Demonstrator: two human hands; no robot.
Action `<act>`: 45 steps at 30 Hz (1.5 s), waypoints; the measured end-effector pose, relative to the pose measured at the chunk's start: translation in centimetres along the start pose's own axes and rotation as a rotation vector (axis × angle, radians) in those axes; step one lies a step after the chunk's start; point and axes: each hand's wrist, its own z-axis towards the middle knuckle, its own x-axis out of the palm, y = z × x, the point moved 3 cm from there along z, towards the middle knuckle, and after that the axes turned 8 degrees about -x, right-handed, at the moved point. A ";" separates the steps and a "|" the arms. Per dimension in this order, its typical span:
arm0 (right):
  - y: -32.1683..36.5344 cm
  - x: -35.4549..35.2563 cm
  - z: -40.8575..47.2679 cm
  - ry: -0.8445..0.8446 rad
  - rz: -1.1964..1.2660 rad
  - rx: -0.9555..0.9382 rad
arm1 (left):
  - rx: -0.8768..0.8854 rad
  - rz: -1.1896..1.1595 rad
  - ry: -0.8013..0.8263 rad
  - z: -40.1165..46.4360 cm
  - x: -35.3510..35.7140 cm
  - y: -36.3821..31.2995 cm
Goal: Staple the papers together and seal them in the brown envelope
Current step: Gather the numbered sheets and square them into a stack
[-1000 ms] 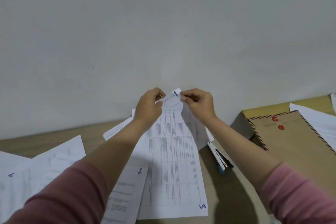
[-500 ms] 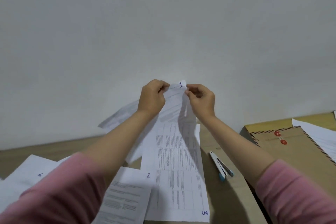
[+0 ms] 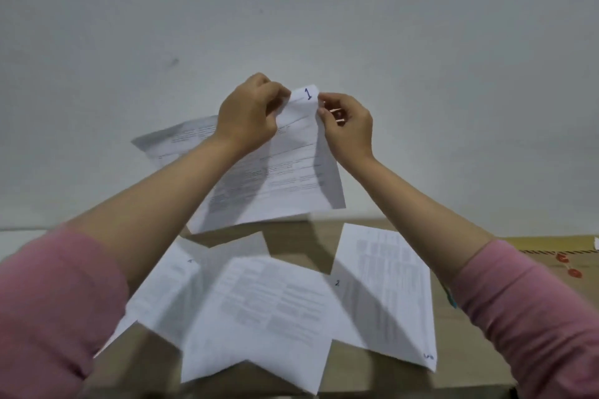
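A printed sheet marked "1" (image 3: 285, 168) hangs in the air above the table, in front of the wall. My left hand (image 3: 249, 113) pinches its top edge left of the number, and my right hand (image 3: 346, 126) pinches the top right corner. On the table below lie the sheet marked "2" (image 3: 269, 311), another sheet marked "3" (image 3: 389, 288) to the right, and a further sheet (image 3: 168, 288) to the left. The brown envelope (image 3: 557, 262) with red string buttons lies at the far right, partly behind my right sleeve. Only a blue tip of the stapler (image 3: 451, 298) shows beside that arm.
A plain grey wall (image 3: 291, 10) rises right behind the wooden table (image 3: 298, 240). The loose sheets overlap across the table's middle. A white paper corner (image 3: 595, 243) pokes in at the right edge.
Both hands have lifted sheet "1" up off the table, clear of the other sheets. The view has tilted, so the sheets below look shifted and the stapler is mostly hidden behind my right arm.
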 end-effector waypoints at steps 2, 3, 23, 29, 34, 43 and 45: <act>0.9 2.5 -2.0 0.078 0.030 0.051 | -0.058 0.008 0.042 -2.2 -1.5 2.5; 1.2 3.6 -3.1 0.122 0.045 0.082 | -0.093 0.007 0.069 -3.4 -2.1 3.8; -9.1 -0.5 -30.5 0.322 -0.935 0.920 | -0.442 -0.322 0.669 -24.0 8.2 9.2; -9.4 0.4 -30.1 0.213 -0.809 0.945 | -0.479 -0.412 0.701 -24.8 10.4 9.7; -8.5 0.4 -30.1 0.099 -0.461 0.838 | -0.490 -0.452 0.719 -24.7 11.2 9.5; -5.7 -0.6 -26.9 -0.061 -0.063 0.704 | -0.519 -0.557 0.672 -23.3 12.8 7.7; -5.4 -0.7 -26.5 -0.107 0.010 0.728 | -0.536 -0.601 0.633 -23.0 13.0 7.2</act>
